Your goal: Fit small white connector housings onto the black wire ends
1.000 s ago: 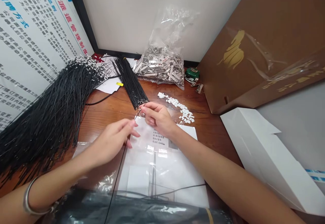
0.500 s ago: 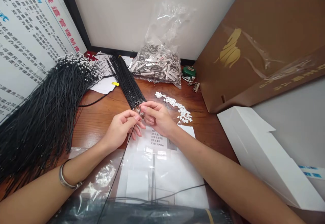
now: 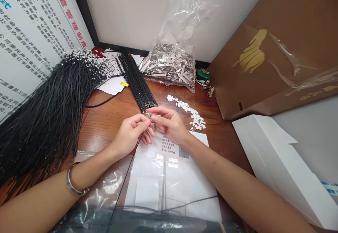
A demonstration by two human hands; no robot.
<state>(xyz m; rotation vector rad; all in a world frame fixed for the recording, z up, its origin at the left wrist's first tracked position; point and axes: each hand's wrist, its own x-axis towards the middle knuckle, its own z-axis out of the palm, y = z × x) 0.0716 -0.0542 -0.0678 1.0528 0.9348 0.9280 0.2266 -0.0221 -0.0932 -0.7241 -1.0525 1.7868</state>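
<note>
My left hand (image 3: pixel 132 134) and my right hand (image 3: pixel 169 123) meet fingertip to fingertip above the wooden table (image 3: pixel 105 116). The left pinches the end of a thin black wire (image 3: pixel 124 176) that runs down toward me. The right pinches something tiny at that same wire end; I cannot make out what. Just beyond the fingers lies a tight bundle of black wires (image 3: pixel 136 81). A scatter of small white connector pieces (image 3: pixel 188 111) lies to the right of my right hand.
A big fan of black wires (image 3: pixel 44 116) covers the left side. A clear bag of metal clips (image 3: pixel 169 67) stands at the back. Clear plastic bags with a label (image 3: pixel 163 176) lie under my forearms. A brown carton (image 3: pixel 277 49) and a white box (image 3: pixel 282 169) stand right.
My left hand moved up from the plastic sheet to meet my right hand's fingertips and closed on the wire end. My right hand stayed almost still.
</note>
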